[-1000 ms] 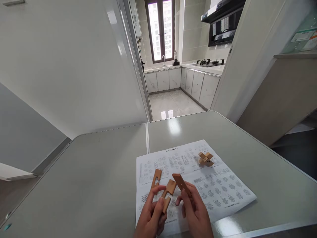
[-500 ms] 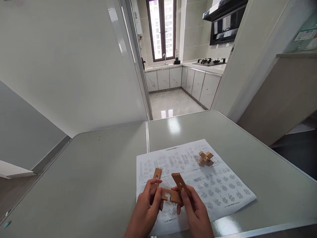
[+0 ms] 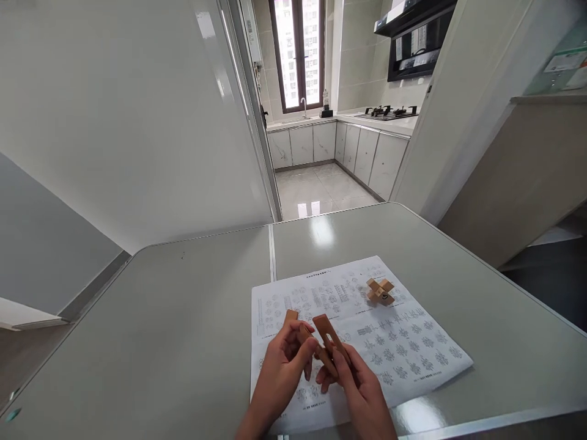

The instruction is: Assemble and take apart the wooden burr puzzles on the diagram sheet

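My left hand (image 3: 288, 365) is closed around a flat brown wooden puzzle piece (image 3: 316, 349), which it holds slanting down to the right. Another wooden piece (image 3: 291, 315) pokes out above the left fingers, mostly hidden behind them. Thumb and fingers of my right hand (image 3: 355, 379) pinch a notched wooden puzzle piece (image 3: 326, 329), tilted up to the left. The two pieces are close together between the hands; whether they touch I cannot tell. Under both hands lies a printed instruction sheet (image 3: 413, 348) with many small diagrams.
An assembled wooden burr puzzle (image 3: 380, 292) stands on the sheet's upper right part. The grey-green table (image 3: 192, 330) has a seam (image 3: 272, 253) running toward the back. Beyond its far edge a doorway opens on a kitchen with cabinets (image 3: 302, 145) and a gas stove (image 3: 389, 112).
The piece between my hands has turned from flat, notch showing, to a slanted, edge-on position. My left hand has shifted slightly right and up, closer to the right hand.
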